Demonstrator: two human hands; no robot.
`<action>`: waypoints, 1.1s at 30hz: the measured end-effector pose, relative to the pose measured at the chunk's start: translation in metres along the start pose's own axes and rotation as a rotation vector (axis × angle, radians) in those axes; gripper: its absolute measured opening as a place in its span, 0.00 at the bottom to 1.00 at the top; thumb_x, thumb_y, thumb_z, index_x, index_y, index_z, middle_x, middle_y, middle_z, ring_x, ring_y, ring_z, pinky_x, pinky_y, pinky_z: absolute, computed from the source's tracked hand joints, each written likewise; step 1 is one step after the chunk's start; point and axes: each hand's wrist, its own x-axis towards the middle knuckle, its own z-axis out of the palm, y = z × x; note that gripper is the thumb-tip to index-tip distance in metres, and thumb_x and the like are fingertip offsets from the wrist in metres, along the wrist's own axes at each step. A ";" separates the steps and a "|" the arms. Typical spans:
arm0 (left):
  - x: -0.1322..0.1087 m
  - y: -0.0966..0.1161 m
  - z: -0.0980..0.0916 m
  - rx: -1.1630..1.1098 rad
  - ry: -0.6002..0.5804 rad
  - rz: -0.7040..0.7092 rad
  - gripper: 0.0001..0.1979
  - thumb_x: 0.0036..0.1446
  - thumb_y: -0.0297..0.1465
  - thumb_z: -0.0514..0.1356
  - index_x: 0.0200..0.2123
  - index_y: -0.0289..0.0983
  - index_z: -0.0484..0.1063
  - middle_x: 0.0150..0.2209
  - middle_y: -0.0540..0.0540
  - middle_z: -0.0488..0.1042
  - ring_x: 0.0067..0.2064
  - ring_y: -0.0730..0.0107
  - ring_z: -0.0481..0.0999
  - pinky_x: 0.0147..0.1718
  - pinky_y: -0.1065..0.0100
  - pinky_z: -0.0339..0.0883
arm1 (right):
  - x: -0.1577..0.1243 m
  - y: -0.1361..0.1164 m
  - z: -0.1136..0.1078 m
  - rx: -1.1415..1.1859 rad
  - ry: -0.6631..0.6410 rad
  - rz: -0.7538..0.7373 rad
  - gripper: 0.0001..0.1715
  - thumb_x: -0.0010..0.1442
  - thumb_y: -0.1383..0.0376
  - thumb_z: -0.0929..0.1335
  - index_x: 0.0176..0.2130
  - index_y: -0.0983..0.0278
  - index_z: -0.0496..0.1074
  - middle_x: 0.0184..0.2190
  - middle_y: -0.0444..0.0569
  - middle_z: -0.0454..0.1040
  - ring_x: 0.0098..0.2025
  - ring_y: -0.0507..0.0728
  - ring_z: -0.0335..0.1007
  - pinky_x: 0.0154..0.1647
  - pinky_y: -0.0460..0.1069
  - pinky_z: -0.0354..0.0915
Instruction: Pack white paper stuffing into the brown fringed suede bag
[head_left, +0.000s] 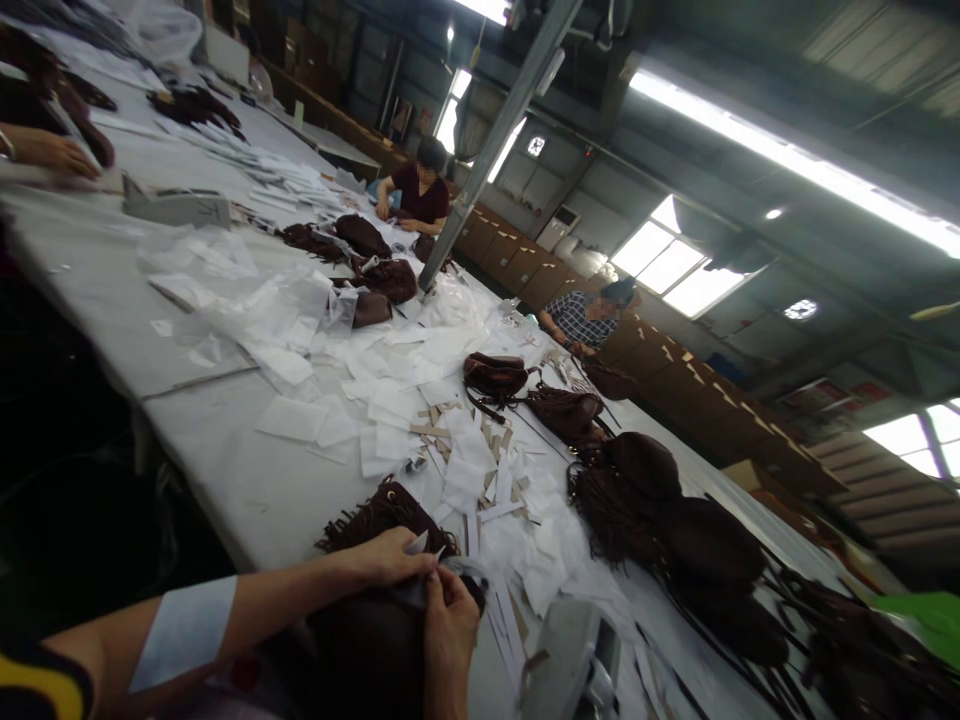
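Note:
My left hand [396, 558] is closed in a pinch, with pale tips of white paper [417, 543] sticking up at its fingers. Thumb and fingers of my right hand [451, 608] are pinched at the same spot, touching the left fingertips and the paper. Both hands are above a dark brown leather bag [367, 640] close to my body. Brown fringe and a gold-coloured eyelet show on its flap [386, 510] beyond my left hand. A greyish lining or sheet shows just beneath my fingers; its exact kind is unclear.
White paper sheets [390, 405] and cut strips litter the long table [225, 480]. Several brown bags [645, 470] line the right side. A grey tape dispenser [570, 655] stands near my right hand. A metal post [495, 140] rises beyond. Co-workers sit across [420, 195] and at left.

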 end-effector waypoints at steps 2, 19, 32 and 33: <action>0.002 -0.001 -0.002 -0.072 -0.045 -0.054 0.16 0.43 0.40 0.65 0.19 0.34 0.67 0.19 0.52 0.66 0.24 0.71 0.65 0.25 0.70 0.59 | 0.001 0.010 -0.003 0.045 0.026 0.037 0.22 0.46 0.52 0.70 0.34 0.67 0.76 0.28 0.51 0.78 0.30 0.58 0.73 0.31 0.49 0.68; -0.016 0.012 0.016 -0.102 -0.053 0.009 0.12 0.41 0.33 0.62 0.31 0.34 0.72 0.26 0.51 0.71 0.30 0.72 0.69 0.29 0.73 0.62 | -0.021 0.003 -0.007 -0.226 0.260 -0.114 0.21 0.50 0.51 0.67 0.35 0.64 0.77 0.33 0.52 0.79 0.38 0.61 0.74 0.39 0.49 0.66; -0.017 -0.004 0.013 0.113 0.076 0.057 0.12 0.43 0.36 0.61 0.25 0.31 0.71 0.19 0.52 0.65 0.22 0.75 0.59 0.22 0.73 0.51 | -0.040 0.012 0.008 -0.750 0.292 -0.879 0.19 0.66 0.62 0.59 0.35 0.66 0.75 0.25 0.48 0.73 0.26 0.52 0.72 0.29 0.45 0.63; -0.017 -0.004 0.013 0.116 0.081 0.068 0.13 0.44 0.37 0.61 0.24 0.31 0.71 0.19 0.52 0.64 0.22 0.76 0.59 0.22 0.73 0.51 | -0.039 0.013 0.009 -0.763 0.285 -0.911 0.20 0.66 0.62 0.58 0.34 0.66 0.75 0.24 0.48 0.73 0.26 0.52 0.71 0.29 0.45 0.63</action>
